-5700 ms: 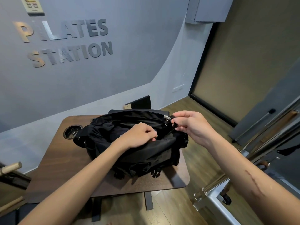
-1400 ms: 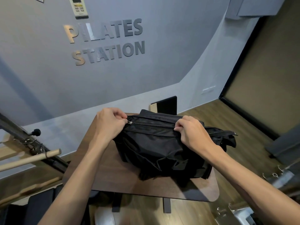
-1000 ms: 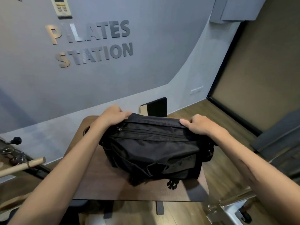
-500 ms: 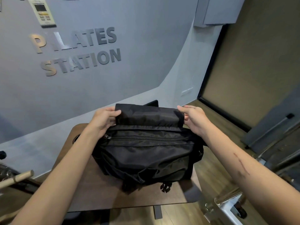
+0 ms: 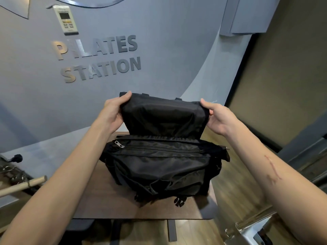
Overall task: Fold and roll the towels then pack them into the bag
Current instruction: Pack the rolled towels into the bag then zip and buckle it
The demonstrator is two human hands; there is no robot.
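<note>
- Since half a second ago the flap point(image 5: 164, 119) of the bag point(image 5: 162, 165) has come up much higher: it now stands raised above the bag's body, and both hands have risen with it, one at each top corner.
- Wall point(image 5: 53, 96): grey, behind the counter, with raised letters reading "PILATES STATION" point(image 5: 99, 59) and a white remote controller point(image 5: 65, 19) mounted above them.
- Counter point(image 5: 99, 200): dark wood with rounded corners; the bag sits on it toward the far right part, its right end near the right edge.
- Bag: black fabric, main zipper drawn across the top with its metal zipper pull point(image 5: 119, 144) at the left end; black buckles point(image 5: 179, 203) hang at the front bottom edge, toward the counter's near edge. No towels can be seen.
- Flap: upright, its underside facing the camera.
- Left hand point(image 5: 113, 112): its grip pinches the flap's top left corner, thumb on the near face.
- Right hand point(image 5: 218, 117): its grip pinches the flap's top right corner, thumb over the near face.
- Wooden bar point(image 5: 23, 185): off the counter's left side.
</note>
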